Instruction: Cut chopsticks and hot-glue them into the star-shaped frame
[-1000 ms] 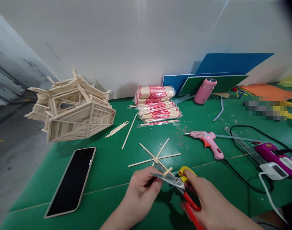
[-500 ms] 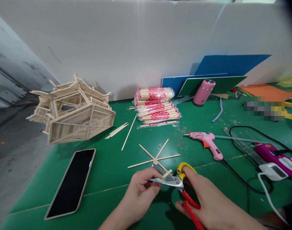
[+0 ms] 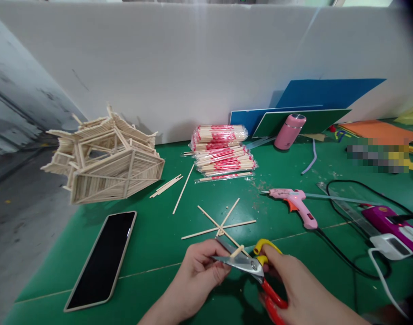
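since half a second ago the hands have slipped a little nearer the front edge of the desk. the left hand pinches a short stick, whose free end lies between the parted blades of the scissors, low over the desk. the right hand is closed around the red and yellow handles. crossed loose sticks lie just beyond, a pink glue gun to the right.

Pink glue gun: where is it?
The glue gun lies right of centre in the head view, on the table, between the crossed sticks and the purple tool.
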A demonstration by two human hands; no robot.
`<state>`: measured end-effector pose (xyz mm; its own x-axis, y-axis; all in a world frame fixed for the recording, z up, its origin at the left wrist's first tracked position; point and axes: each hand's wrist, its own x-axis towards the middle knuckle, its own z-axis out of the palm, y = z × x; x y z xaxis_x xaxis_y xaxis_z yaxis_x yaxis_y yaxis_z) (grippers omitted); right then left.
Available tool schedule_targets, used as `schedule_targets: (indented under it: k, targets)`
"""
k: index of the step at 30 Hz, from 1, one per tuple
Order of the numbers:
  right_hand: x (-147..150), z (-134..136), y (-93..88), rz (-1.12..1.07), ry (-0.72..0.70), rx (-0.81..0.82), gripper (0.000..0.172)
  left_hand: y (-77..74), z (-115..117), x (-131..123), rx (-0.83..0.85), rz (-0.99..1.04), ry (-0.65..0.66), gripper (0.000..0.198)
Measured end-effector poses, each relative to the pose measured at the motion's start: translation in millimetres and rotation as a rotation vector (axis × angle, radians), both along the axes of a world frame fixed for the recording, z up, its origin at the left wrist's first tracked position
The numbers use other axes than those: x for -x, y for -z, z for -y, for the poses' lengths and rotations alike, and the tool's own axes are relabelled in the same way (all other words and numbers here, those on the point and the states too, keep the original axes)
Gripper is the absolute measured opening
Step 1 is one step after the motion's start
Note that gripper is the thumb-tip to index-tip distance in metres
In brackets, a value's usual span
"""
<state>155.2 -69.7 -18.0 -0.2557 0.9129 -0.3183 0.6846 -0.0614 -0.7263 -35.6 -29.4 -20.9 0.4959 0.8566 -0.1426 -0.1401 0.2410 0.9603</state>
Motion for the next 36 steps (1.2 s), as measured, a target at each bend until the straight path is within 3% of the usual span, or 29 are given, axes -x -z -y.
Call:
schedule_targets:
  k: [3, 8, 11, 15, 19, 22, 28, 36]
  targets:
    - [2, -2, 1.7, -0.027, 0.031, -0.001, 0.018, 2.0, 2, -4, -0.173, -0.13, -0.083, 0.018]
    - [14, -5, 2.4, -0.074, 0.119, -0.001, 0.02, 8.1, 5, -14, -0.864, -0.603, -0.37, 0.015]
    - [20, -5, 1.9, -0.105, 0.147, 0.025, 0.024, 12.2, 4, -16, -1.115, -0.758, -0.47, 0.016]
    - [14, -2, 4.7, -0.076, 0.107, 0.055, 0.028, 12.6, 3, -14, -1.085, -0.712, -0.379, 0.017]
    - [2, 1, 11.7, -0.057, 0.057, 0.032, 0.049, 8.8, 5, -11, -1.016, -0.571, -0.274, 0.016]
    - [-1, 2, 13.2, -0.063, 0.044, 0.04, 0.055, 7.5, 7, -11, -1.07, -0.573, -0.305, 0.017]
    - [4, 1, 5.8, -0.071, 0.065, 0.007, 0.041, 12.1, 11, -14, -1.137, -0.664, -0.414, 0.016]
    - [7, -1, 1.9, -0.041, 0.088, 0.011, 0.04, 16.4, 10, -15, -1.232, -0.723, -0.465, 0.017]
